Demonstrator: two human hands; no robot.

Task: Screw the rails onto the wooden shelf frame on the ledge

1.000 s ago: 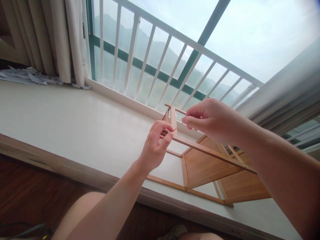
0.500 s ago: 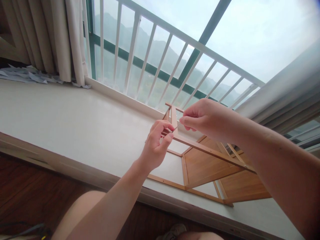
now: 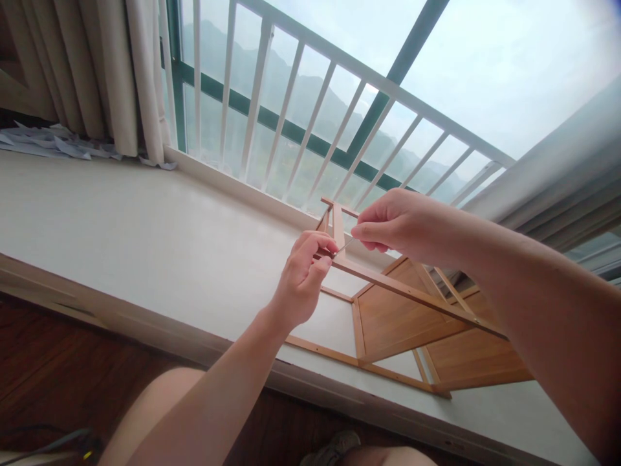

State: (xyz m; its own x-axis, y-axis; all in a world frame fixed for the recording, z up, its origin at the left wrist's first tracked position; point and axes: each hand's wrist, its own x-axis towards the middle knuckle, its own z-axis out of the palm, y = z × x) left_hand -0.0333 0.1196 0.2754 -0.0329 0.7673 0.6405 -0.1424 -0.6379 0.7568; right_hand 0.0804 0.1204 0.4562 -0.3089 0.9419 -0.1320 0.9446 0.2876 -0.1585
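Left fingers (image 3: 330, 244) grip the wooden rail (image 3: 388, 279), apparently steadying it; right fingers (image 3: 365, 231), alongside, pinch a thin rod (image 3: 346, 246), angled leftward for reach.

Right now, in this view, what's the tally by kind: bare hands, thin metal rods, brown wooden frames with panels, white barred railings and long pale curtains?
Bare hands: 2, left hand and right hand
Thin metal rod: 1
Brown wooden frame with panels: 1
White barred railing: 1
Long pale curtains: 2, left curtain and right curtain
Total: 7
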